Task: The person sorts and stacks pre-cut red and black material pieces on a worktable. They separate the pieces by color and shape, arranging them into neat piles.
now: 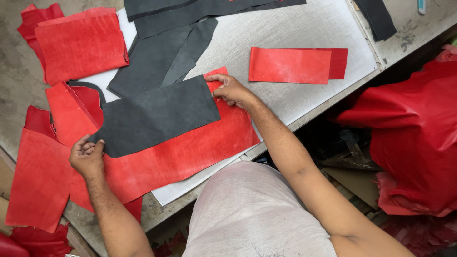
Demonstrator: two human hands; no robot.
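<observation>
A dark grey sheet (154,116) is being laid over a red sheet (190,152) on the tabletop (304,104), pinched at opposite ends by the left hand (86,154) and right hand (231,90). Edge alignment is judged next.

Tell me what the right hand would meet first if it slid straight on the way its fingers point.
Probably the dark grey leather sheet; the right hand already pinches its edge, with fingers pointing left across it.
</observation>
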